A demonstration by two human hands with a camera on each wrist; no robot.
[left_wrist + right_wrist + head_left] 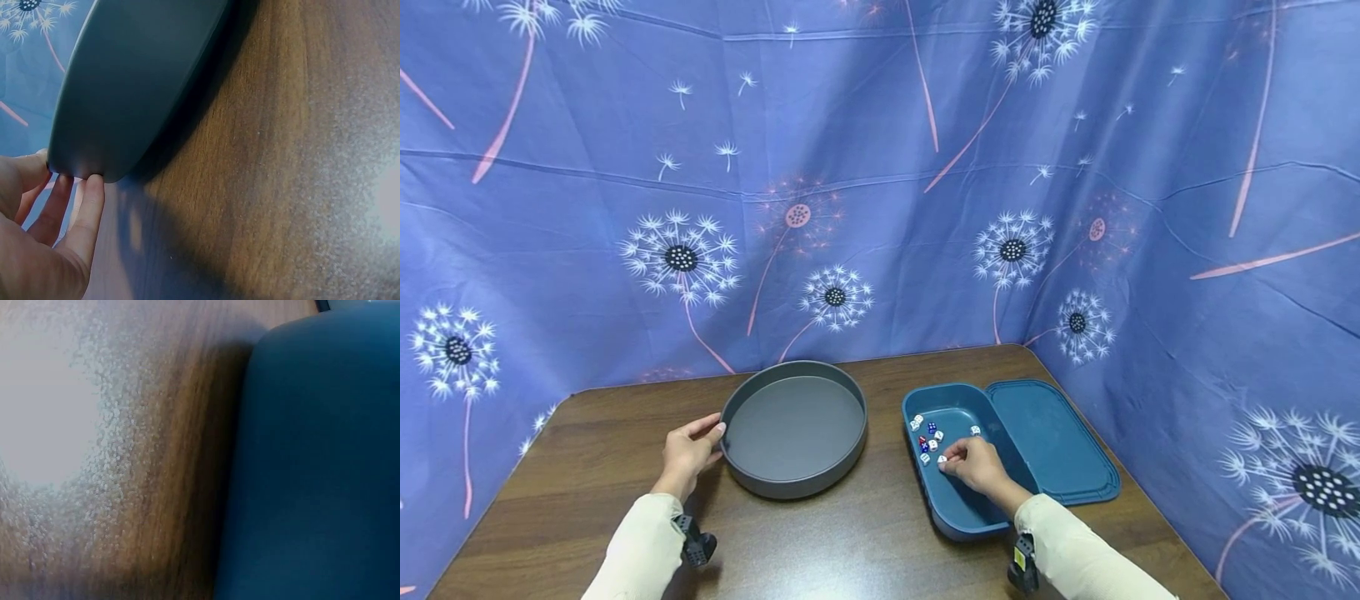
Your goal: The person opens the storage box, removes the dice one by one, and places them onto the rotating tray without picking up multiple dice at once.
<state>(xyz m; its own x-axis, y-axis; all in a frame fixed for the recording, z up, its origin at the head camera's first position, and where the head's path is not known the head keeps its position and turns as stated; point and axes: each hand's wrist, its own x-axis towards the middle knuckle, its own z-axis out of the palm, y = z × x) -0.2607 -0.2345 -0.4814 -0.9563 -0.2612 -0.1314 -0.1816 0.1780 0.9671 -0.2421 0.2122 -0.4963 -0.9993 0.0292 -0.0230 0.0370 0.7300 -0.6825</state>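
A round dark grey cake pan (797, 429) lies left of centre on the table. My left hand (690, 450) holds its left edge; in the left wrist view the thumb is at the rim and the fingertips (94, 182) touch the outer wall. My right hand (976, 467) reaches into a blue rectangular container (958, 527), its thumb and fingers pinching a white die (942, 460). Several more dice lie in the container: white ones (933, 445), blue ones (932, 427) and a red one (922, 440). The right wrist view shows only the container's outer wall (319, 456), with the hand hidden.
A flat blue lid (1052, 437) lies right of the container, against its side. The wooden table (820, 542) ends at the back and right by a blue curtain (865, 167) with dandelion print. Bare wood separates the pan and the container.
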